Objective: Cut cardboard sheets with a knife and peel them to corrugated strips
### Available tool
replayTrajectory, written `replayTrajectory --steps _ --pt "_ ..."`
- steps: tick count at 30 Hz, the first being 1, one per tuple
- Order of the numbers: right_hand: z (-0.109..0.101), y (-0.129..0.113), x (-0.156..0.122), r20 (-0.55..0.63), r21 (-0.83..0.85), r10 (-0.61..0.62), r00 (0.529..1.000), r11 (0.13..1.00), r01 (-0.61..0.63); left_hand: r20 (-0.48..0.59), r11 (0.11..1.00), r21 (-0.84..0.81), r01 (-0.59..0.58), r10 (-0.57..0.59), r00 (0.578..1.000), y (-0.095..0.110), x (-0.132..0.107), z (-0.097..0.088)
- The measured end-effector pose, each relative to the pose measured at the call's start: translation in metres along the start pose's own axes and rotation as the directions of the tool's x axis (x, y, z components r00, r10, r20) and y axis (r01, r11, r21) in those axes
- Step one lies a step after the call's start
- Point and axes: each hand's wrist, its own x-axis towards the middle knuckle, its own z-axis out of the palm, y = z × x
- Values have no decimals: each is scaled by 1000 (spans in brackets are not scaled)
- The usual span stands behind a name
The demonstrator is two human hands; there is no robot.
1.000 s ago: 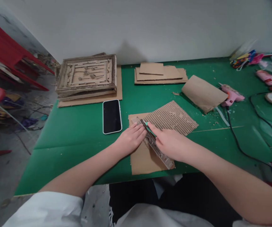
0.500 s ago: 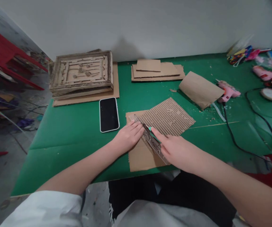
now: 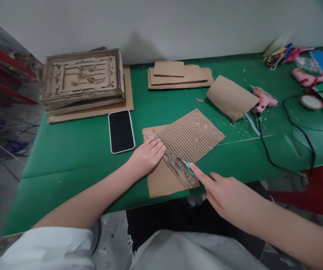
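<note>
My left hand (image 3: 148,155) lies with fingers stretched flat on a clear ruler (image 3: 175,162), pressing it down. The ruler runs slantwise along the left edge of a ridged corrugated cardboard piece (image 3: 194,134). Beneath both is a flat cardboard sheet (image 3: 161,182). In my right hand (image 3: 220,191), closed with the index finger stretched along it, is a green utility knife (image 3: 190,167). Its blade tip rests against the ruler's right edge, near the lower end; most of the handle is hidden by my fingers.
A white-rimmed phone (image 3: 121,132) lies left of the cardboard. Stacked cardboard frames (image 3: 84,80) and cardboard pieces (image 3: 180,77) stand along the wall. Rightward are a curled brown sheet (image 3: 230,98), a pink glue gun (image 3: 264,100), its black cord (image 3: 268,159) and a tape roll (image 3: 311,102).
My right hand has drawn the knife down along the ruler towards me. The left hand stays on the ruler. The whole view has shifted slightly.
</note>
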Motion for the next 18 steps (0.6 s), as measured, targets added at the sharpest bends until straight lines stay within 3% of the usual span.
replayTrajectory --steps 11,15,18 --pt "34 4 -34 -156 -27 -26 987 999 22 3 999 31 -38 38 999 0 1 0" --pt "29 10 -44 -225 97 -5 974 995 28 11 999 32 -43 43 999 -1 1 -2" --pt "18 15 -45 -278 243 75 958 970 -6 20 998 7 -70 70 997 -4 -1 -7"
